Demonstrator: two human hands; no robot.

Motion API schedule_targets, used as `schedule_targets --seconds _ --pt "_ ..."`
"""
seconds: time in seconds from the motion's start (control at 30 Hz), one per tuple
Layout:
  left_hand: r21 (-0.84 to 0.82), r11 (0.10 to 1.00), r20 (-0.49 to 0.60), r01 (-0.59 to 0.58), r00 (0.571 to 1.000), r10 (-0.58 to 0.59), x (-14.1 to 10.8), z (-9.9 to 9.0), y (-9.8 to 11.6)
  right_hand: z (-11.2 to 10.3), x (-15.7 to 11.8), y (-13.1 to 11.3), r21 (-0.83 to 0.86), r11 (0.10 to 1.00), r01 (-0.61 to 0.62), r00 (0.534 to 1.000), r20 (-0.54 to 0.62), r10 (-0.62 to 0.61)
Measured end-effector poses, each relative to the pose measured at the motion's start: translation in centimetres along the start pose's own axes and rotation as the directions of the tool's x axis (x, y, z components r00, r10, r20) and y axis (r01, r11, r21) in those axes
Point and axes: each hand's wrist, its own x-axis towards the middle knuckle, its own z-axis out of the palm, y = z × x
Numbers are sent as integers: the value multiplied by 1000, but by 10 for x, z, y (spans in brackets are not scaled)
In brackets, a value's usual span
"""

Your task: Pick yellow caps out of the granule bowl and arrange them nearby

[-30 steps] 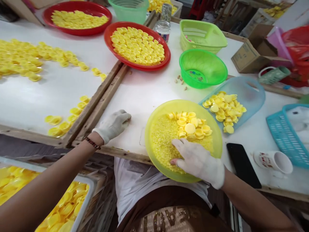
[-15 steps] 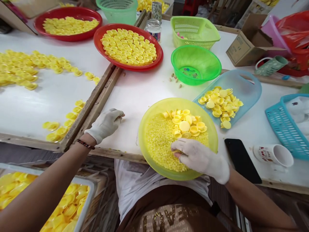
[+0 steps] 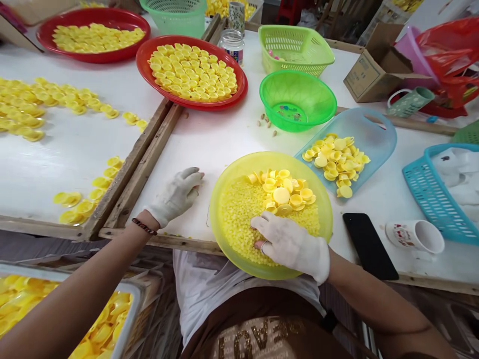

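My left hand [image 3: 178, 194], in a white glove with bare fingertips, hovers over the white table left of the yellow basin. Its fingers are loosely bent and apart, with nothing seen in them. My right hand [image 3: 286, 239], gloved alike, rests in the basin on small pale-yellow beads [image 3: 241, 212]. Its thumb and index finger are spread among the beads, and I see no piece between them. The translucent yellow basin [image 3: 216, 219] overhangs the table's front edge at my lap. Yellow cup-shaped plastic caps [image 3: 281, 195] lie heaped on the beads beyond my right hand.
More caps lie on a blue cutting board [image 3: 374, 144] and a red tray [image 3: 239, 94]. A green bowl [image 3: 267, 107] stands behind. A black phone [image 3: 370, 244], a white mug [image 3: 413, 237] and a blue basket [image 3: 430, 199] are at the right. A wooden ledge [image 3: 142, 164] divides the tables.
My left hand has moved right, toward the basin, and its fingers have spread. My right hand has shifted left over the beads, its thumb and index finger farther apart. The view has shifted slightly.
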Motion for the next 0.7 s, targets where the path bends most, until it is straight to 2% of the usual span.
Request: schedule_targets --seconds 0.1,0.17,0.27,0.33,0.4,0.47,0.5,0.57,0.63,0.7 --pt "64 996 98 -69 993 63 -2 9 12 -4 -1 2 25 999 36 999 10 -36" --pt "158 987 157 -35 988 9 -5 14 17 -11 -2 3 32 999 36 999 -14 -35" --pt "202 979 132 32 989 -59 -9 16 18 -17 3 1 7 998 55 994 -93 -54" --pt "148 987 50 66 996 -74 -8 9 20 -17 8 -2 -19 996 89 991 -101 -91" --pt "26 993 -110 119 987 -115 -5 -7 29 -14 13 -5 -45 989 140 988 -66 -143" --pt "-132 983 -264 125 952 -156 -1 -27 49 -9 14 -7 -67 983 170 984 -34 -172" --pt "-201 976 -288 85 947 -142 1 -36 62 -7 14 -7 -75 982 174 984 -23 -176" --pt "-284 957 -213 -55 977 -8 9 -49 90 -6 11 -6 -88 984 152 988 -5 -153" --pt "-308 935 -69 -174 985 160 22 -51 113 -8 6 -4 -86 988 128 992 17 -127" --pt "-267 944 55 -194 975 216 41 -44 128 -11 -2 -1 -83 991 107 994 21 -106"
